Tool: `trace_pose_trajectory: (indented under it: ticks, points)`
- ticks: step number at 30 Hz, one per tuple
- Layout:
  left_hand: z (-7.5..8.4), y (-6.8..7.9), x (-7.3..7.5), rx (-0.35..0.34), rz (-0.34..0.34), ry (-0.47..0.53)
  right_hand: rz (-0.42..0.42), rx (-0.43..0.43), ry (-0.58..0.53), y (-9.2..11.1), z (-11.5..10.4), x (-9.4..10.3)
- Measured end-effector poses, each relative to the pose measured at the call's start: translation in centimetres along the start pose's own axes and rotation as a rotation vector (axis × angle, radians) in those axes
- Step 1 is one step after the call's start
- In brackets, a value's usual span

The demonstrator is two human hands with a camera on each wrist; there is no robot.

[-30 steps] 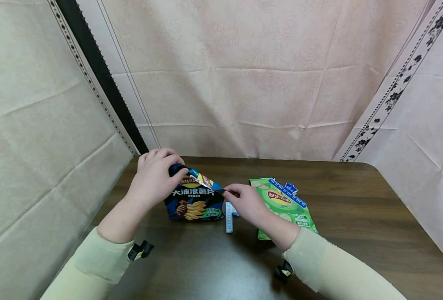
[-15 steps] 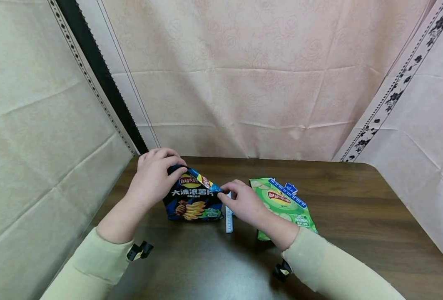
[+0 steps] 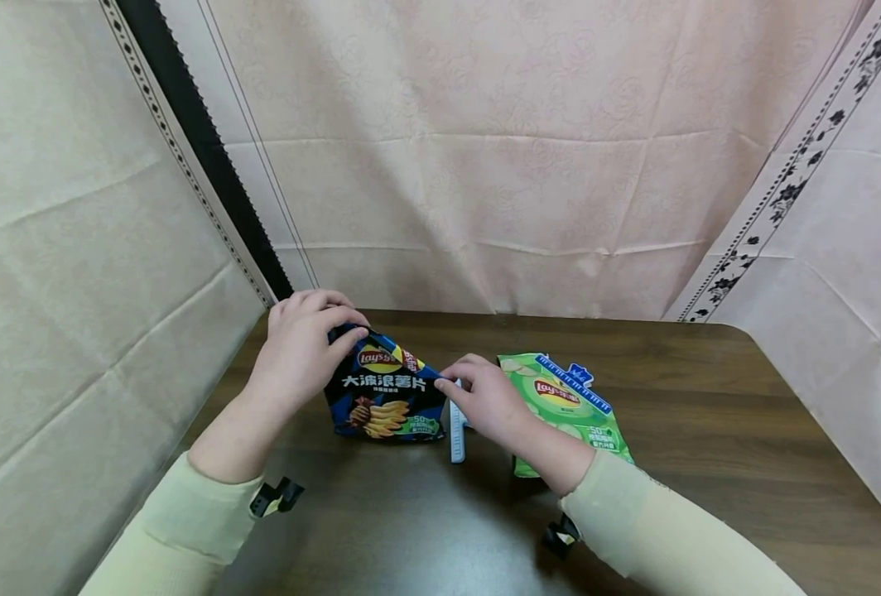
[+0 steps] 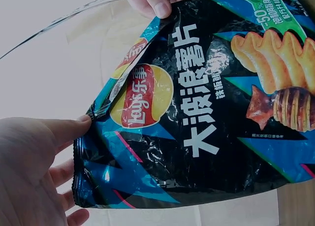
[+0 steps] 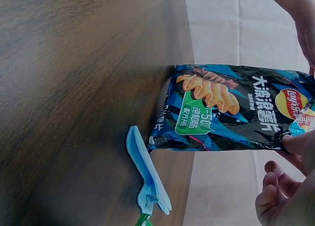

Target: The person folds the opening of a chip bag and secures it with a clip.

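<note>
A black and blue Lay's chip bag (image 3: 386, 401) stands upright on the table, its top edge folded over at a slant. My left hand (image 3: 296, 348) pinches the bag's upper left corner between thumb and fingers. At the right end of the fold, my right hand (image 3: 488, 403) pinches the other corner with thumb and forefinger. In the left wrist view the creased fold (image 4: 118, 83) runs between both thumbs. A light blue bag clip (image 5: 142, 162) lies on the table by the bag's lower right side, partly hidden by my right hand in the head view.
A green Lay's chip bag (image 3: 560, 396) lies to the right, with a blue clip (image 3: 570, 381) across its top. My right forearm passes over its lower left part. The wooden table (image 3: 381, 521) ends at pale curtains (image 3: 485, 207) behind and at both sides.
My right hand has shifted slightly left, and its thumb now lies on the front of the bag's corner. My left hand keeps its hold, and the bag stays in nearly the same place.
</note>
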State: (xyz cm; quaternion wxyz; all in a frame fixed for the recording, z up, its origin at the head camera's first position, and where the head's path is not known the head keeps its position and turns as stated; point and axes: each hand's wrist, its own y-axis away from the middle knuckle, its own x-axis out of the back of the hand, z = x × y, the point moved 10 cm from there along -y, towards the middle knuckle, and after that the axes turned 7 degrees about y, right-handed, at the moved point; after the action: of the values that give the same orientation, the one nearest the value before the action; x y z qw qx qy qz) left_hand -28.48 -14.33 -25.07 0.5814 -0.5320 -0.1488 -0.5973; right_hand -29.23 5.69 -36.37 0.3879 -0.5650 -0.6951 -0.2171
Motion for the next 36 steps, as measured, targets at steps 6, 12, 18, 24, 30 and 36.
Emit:
trace_pose_trajectory:
  ticks: [6, 12, 18, 24, 30, 36]
  points:
    - [0.16, 0.08, -0.09, -0.014, 0.0, -0.007, -0.01, -0.001, 0.01, -0.04, -0.04, -0.03]
    - [0.41, 0.01, -0.49, -0.026, -0.03, -0.023, -0.016, 0.0, 0.007, 0.02, -0.06, -0.08]
    - [0.5, 0.11, -0.81, -0.034, -0.051, -0.028, -0.054, 0.028, -0.012, 0.12, -0.21, -0.16]
    - [0.59, 0.19, -0.67, -0.04, -0.045, -0.034, -0.109, 0.051, -0.023, 0.05, -0.26, -0.19]
    - [0.59, 0.22, -0.67, -0.043, -0.043, -0.036, -0.134, 0.046, -0.014, 0.03, -0.15, 0.08]
    - [0.57, 0.14, -0.7, -0.054, -0.042, -0.047, -0.184, 0.0, 0.001, -0.47, 0.18, 0.48]
